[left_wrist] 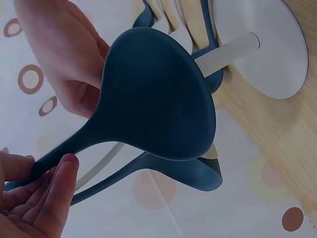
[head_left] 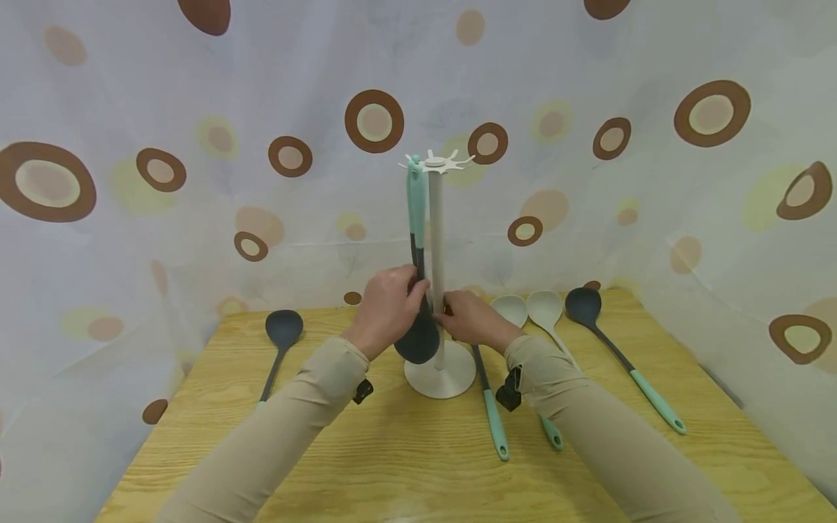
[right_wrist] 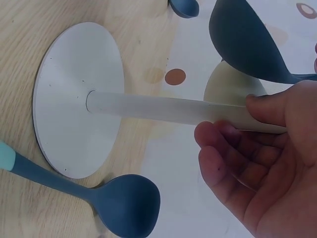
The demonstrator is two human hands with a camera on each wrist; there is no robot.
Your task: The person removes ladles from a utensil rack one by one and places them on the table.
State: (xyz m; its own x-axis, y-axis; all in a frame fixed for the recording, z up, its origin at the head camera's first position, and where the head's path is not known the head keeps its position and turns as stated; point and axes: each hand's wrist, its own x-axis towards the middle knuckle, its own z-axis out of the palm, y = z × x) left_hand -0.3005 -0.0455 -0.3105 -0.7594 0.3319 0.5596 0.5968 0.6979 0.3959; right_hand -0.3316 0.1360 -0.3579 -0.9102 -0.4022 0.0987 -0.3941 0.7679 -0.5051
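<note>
A white utensil stand (head_left: 439,232) rises from its round base (head_left: 451,385), with a ring of hooks (head_left: 450,161) on top. From the hooks on its left side hangs a dark ladle (head_left: 418,343) with a mint handle, bowl downward. My left hand (head_left: 391,309) pinches this ladle's dark neck just above the bowl. Behind it, another dark utensil (left_wrist: 185,173) and a cream-coloured one hang, both partly covered. Around the stand's pole, low down, the thumb and curled fingers of my right hand (head_left: 480,319) hold on.
On the wooden table lies a dark ladle (head_left: 284,329) to the left. Right of the base are a dark utensil (head_left: 495,425) with a mint handle, two cream spoons (head_left: 544,306) and another dark ladle (head_left: 584,305). A spotted curtain (head_left: 314,65) hangs behind the table.
</note>
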